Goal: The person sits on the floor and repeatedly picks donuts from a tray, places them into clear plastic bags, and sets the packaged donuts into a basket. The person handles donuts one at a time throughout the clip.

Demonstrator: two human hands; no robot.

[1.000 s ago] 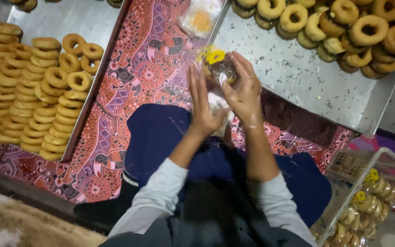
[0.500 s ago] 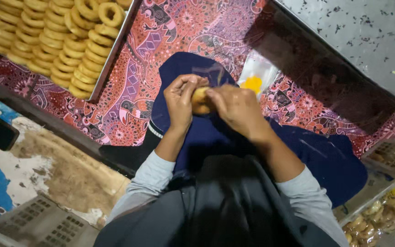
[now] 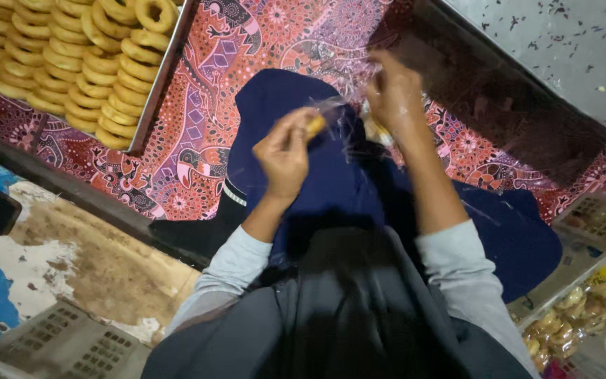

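Note:
My left hand (image 3: 285,151) is closed around a small golden ring-shaped pastry (image 3: 315,126) over my dark blue lap cloth (image 3: 296,182). My right hand (image 3: 395,95) is raised a little further away, pinching a clear plastic wrapper (image 3: 348,119) that stretches between the two hands. The wrapper is thin and blurred, and its edges are hard to make out. Grey sleeves cover both forearms.
A metal tray (image 3: 166,67) at the upper left holds several rows of stacked ring pastries (image 3: 71,56). A bare speckled metal tray (image 3: 555,56) lies at the upper right. A red patterned cloth (image 3: 247,42) lies under both. Packed bags of pastries (image 3: 583,309) fill a crate at the lower right.
A second ago both hands were stretched out by a bag near the far tray. They pulled back together over my lap, and now they have moved apart with the wrapper between them.

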